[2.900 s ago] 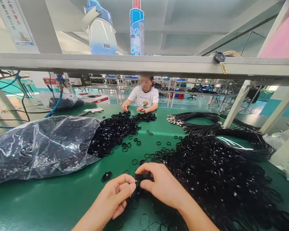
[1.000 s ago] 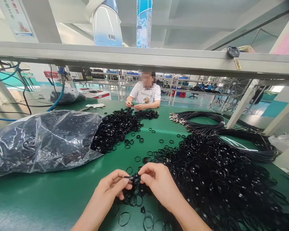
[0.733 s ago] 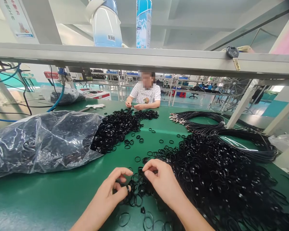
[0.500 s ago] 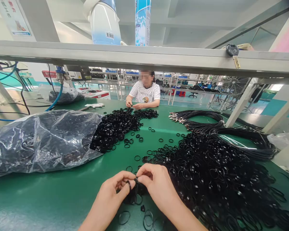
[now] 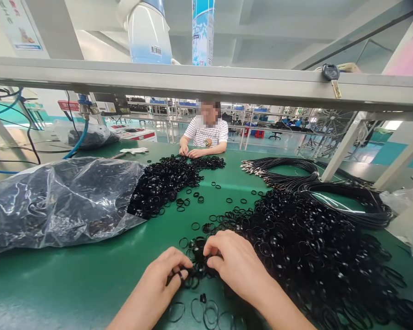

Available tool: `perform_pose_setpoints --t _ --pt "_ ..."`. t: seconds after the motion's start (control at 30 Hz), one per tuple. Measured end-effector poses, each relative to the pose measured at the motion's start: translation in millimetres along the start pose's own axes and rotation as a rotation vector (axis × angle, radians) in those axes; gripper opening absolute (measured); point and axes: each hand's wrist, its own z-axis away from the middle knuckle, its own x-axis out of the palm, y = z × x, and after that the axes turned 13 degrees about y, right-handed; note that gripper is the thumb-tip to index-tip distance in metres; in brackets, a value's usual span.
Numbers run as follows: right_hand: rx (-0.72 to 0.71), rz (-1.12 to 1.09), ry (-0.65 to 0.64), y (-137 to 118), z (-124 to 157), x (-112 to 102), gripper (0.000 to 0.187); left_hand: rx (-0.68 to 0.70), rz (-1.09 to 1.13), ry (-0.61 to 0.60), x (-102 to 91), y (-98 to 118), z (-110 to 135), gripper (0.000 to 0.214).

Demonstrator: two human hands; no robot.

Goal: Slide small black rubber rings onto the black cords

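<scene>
Low in the middle of the view, my left hand (image 5: pixel 161 282) pinches small black rubber rings (image 5: pixel 182 276) between thumb and fingers, just above the green table (image 5: pixel 72 284). Close beside it, my right hand (image 5: pixel 236 263) has its fingers curled down into a loose clump of black rings (image 5: pixel 198 256). That clump is the left edge of a large heap of black rings (image 5: pixel 306 247) spreading to the right. Several single rings (image 5: pixel 206 314) lie flat on the table under my hands.
A clear plastic bag of rings (image 5: pixel 55 201) lies at the left, spilling a second heap (image 5: pixel 168 176) toward a seated person in a striped shirt (image 5: pixel 204 135) across the table. Coiled black cables (image 5: pixel 330 192) lie at the right. A metal shelf rail (image 5: pixel 206 85) crosses overhead.
My hands have dropped from a raised two-handed pinch back down onto the clump of rings. The left hand still holds rings; the right fingers now dig into the pile.
</scene>
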Motion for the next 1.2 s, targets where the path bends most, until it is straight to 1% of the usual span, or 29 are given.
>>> perform_pose_setpoints --t 0.03,0.1,0.17,0.2,0.27,0.33,0.4,0.47,0.5,0.57,0.6,0.63,0.7,0.73,0.8,0.87,0.93,1.0,1.07,1.13,1.2 --pt "0.0 0.013 0.001 0.9 -0.5 2.7 0.015 -0.019 0.026 0.005 -0.8 0.6 -1.2 0.015" --pt "-0.029 0.037 0.007 3.0 -1.6 8.8 0.018 -0.09 0.151 0.015 -3.5 2.8 -3.5 0.015" --pt "-0.047 0.073 0.007 5.3 -2.8 12.8 0.011 -0.182 0.325 -0.001 -6.7 5.2 -4.7 0.018" --pt "-0.041 0.091 0.014 6.4 -3.6 13.1 0.012 -0.216 0.396 -0.016 -8.2 6.1 -4.9 0.02" --pt "-0.004 0.121 0.065 8.2 -5.4 10.4 0.018 -0.23 0.456 -0.029 -11.3 6.5 -5.1 0.025" --pt "0.039 0.135 0.133 9.0 -6.5 6.5 0.021 -0.207 0.423 0.002 -13.9 3.8 -6.0 0.028" --pt "0.037 0.125 0.159 8.4 -5.7 6.0 0.022 -0.206 0.361 0.055 -15.0 -3.0 -8.0 0.025" --pt "-0.031 0.087 0.134 6.3 -3.2 11.3 0.018 -0.219 0.254 0.118 -13.9 -12.5 -10.5 0.026" --pt "-0.077 0.071 0.103 5.0 -1.8 15.5 0.015 -0.202 0.175 0.154 -12.7 -17.2 -11.6 0.027" --pt "-0.142 0.083 0.041 2.9 0.0 23.4 0.007 -0.112 0.009 0.212 -9.9 -23.6 -12.9 0.028" --pt "-0.147 0.105 0.028 2.5 0.0 25.7 0.006 -0.064 -0.052 0.214 -8.9 -24.3 -13.0 0.024" --pt "-0.134 0.124 0.032 2.7 -0.5 26.2 0.01 -0.037 -0.084 0.199 -8.5 -23.1 -12.8 0.019" --pt "-0.071 0.126 0.095 5.5 -2.9 21.9 0.018 -0.067 -0.056 0.143 -9.7 -15.7 -11.4 0.018" --pt "-0.037 0.107 0.133 7.9 -4.4 17.6 0.022 -0.105 0.001 0.113 -11.1 -10.4 -10.3 0.019" --pt "0.013 0.054 0.16 13.9 -6.9 7.4 0.034 -0.165 0.157 0.061 -14.2 0.1 -8.0 0.018" --pt "0.038 0.03 0.158 19.3 -8.2 -0.7 0.046 -0.154 0.268 0.039 -16.4 6.9 -5.8 0.02" --pt "0.036 0.03 0.172 22.3 -8.4 -3.4 0.05 -0.11 0.273 0.056 -17.1 8.7 -4.2 0.029" --pt "0.017 0.036 0.207 22.2 -8.1 0.8 0.049 -0.076 0.224 0.079 -16.8 7.2 -3.4 0.033" --pt "-0.03 0.043 0.226 19.8 -8.0 10.8 0.043 -0.065 0.184 0.069 -16.0 6.5 -2.4 0.031" --pt "-0.09 0.087 0.24 16.9 -8.6 23.2 0.031 -0.034 0.151 0.033 -15.1 9.8 -0.3 0.029" --pt "-0.137 0.146 0.235 16.0 -10.5 33.0 0.019 0.044 0.101 -0.009 -13.7 17.8 3.4 0.029"
